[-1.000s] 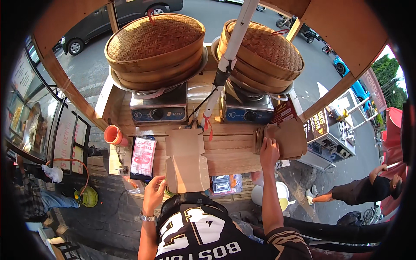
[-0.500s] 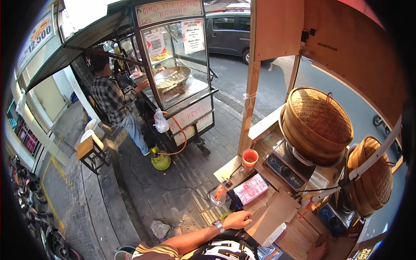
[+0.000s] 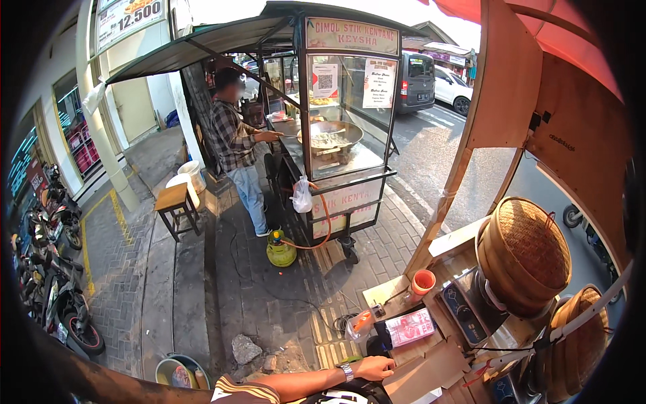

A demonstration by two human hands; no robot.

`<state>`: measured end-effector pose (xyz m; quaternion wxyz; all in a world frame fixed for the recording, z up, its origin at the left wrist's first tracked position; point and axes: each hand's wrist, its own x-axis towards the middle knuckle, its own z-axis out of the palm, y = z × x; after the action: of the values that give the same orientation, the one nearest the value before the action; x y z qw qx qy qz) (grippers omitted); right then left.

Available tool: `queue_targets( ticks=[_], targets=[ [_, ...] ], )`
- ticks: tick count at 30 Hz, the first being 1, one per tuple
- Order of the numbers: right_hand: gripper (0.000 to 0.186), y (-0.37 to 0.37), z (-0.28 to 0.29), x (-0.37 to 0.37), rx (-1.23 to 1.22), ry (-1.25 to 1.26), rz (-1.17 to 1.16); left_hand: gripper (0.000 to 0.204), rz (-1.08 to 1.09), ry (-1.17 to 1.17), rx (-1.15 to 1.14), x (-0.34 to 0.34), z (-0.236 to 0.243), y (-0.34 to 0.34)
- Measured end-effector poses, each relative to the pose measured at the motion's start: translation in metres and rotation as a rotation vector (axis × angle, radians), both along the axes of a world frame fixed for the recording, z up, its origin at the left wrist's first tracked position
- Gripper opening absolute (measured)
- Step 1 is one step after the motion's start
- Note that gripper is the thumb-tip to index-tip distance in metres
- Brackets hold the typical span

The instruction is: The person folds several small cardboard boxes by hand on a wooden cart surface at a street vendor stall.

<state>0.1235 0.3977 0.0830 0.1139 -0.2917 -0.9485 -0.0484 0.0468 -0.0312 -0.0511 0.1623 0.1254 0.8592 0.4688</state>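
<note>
My left hand point(image 3: 374, 368), with a metal watch point(image 3: 346, 371) at the wrist, reaches across from the lower edge. Its fingers are curled in loosely and nothing shows in them. It lies beside a brown paper or cardboard sheet point(image 3: 427, 374) on the wooden counter; whether it touches the sheet I cannot tell. Just beyond are a pink-and-white printed packet point(image 3: 410, 328) and a clear plastic bag with something orange point(image 3: 359, 325). My right hand is out of view.
An orange cup point(image 3: 422, 283) stands at the counter's far corner. To the right, bamboo steamers point(image 3: 528, 249) sit on a stove point(image 3: 464, 313). Ahead, a person point(image 3: 235, 141) works at a glass-sided food cart point(image 3: 346, 202), near a green gas cylinder point(image 3: 280, 250). Motorbikes point(image 3: 70, 316) stand left.
My view has swung up and left, so the counter sits lower and further right. The person at the cart has turned slightly. My left hand stays beside the brown sheet.
</note>
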Motion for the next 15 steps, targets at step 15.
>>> queue_targets(
  ticks=[15],
  targets=[
    [0.032,-0.043,-0.016,-0.005,-0.219,0.345,0.12,0.052,0.069,-0.103,-0.134,0.006,-0.007,0.015]
  ],
)
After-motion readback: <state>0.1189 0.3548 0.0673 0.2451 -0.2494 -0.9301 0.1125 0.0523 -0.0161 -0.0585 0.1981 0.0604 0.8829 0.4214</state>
